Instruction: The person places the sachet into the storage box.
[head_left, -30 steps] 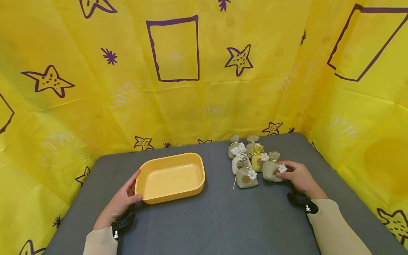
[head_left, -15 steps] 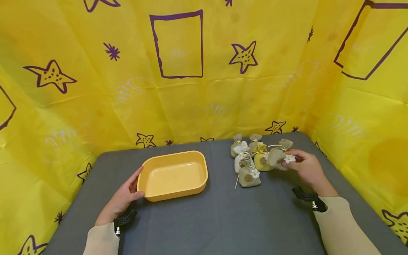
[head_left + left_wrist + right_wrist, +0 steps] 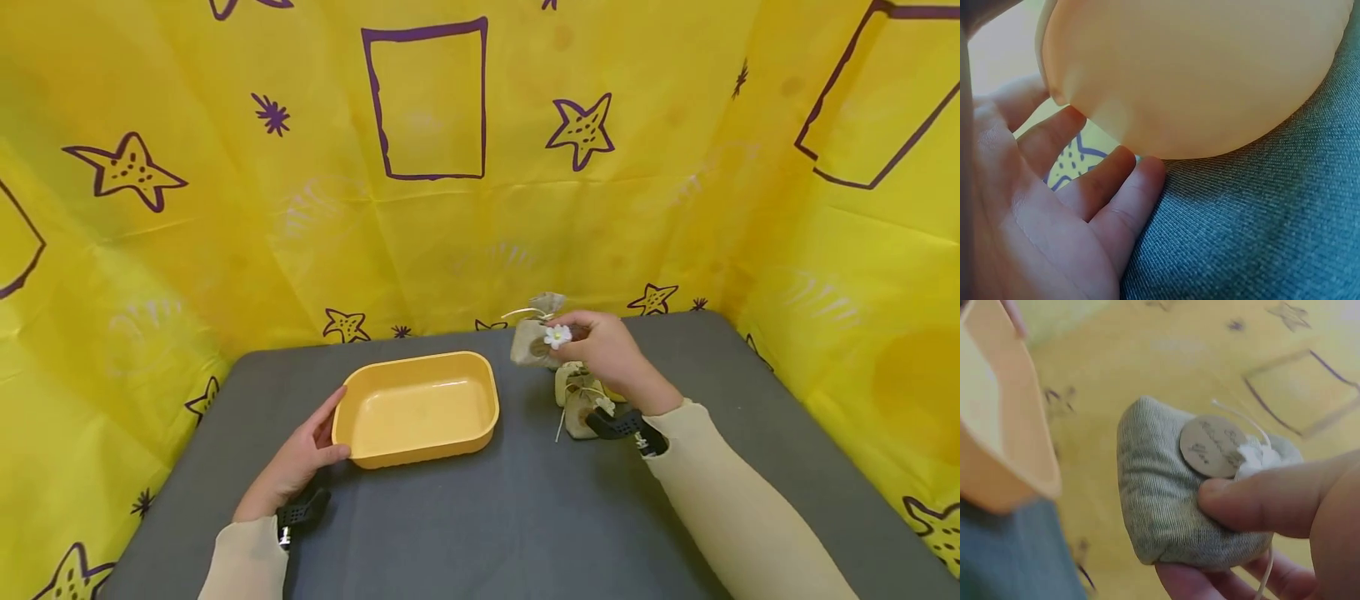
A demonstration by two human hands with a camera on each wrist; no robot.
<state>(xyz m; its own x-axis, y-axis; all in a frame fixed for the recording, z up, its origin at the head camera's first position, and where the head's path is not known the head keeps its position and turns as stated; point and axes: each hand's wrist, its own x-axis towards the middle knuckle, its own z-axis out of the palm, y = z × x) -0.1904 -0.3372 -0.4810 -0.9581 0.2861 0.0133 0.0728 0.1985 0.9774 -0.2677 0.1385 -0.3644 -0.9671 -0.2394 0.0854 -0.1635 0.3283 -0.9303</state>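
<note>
A beige cloth sachet point(image 3: 529, 345) is pinched in my right hand point(image 3: 618, 358), raised above the table between the pile and the yellow plastic tub point(image 3: 423, 455). It carries a white flower, a cord tie and a round brown tag point(image 3: 1212, 447), which faces the right wrist camera. Thumb on one face and fingers beneath, the right hand grips it near its neck. My left hand point(image 3: 294, 467) holds the tub's left end, thumb at the near corner; fingertips point(image 3: 1125, 156) touch its outer wall. Nothing lies inside the tub.
Under the right forearm stand another beige sachet point(image 3: 579, 415), a pale one point(image 3: 562, 383) and a sliver of a yellow one point(image 3: 617, 397); the arm hides others. A grey cloth covers the table point(image 3: 480, 533). Yellow patterned fabric point(image 3: 517, 225) encloses its back and sides.
My right hand has lifted the beige sachet from the right of the group and carried it left towards the tub. My left hand stays on the tub; the head view has shifted slightly.
</note>
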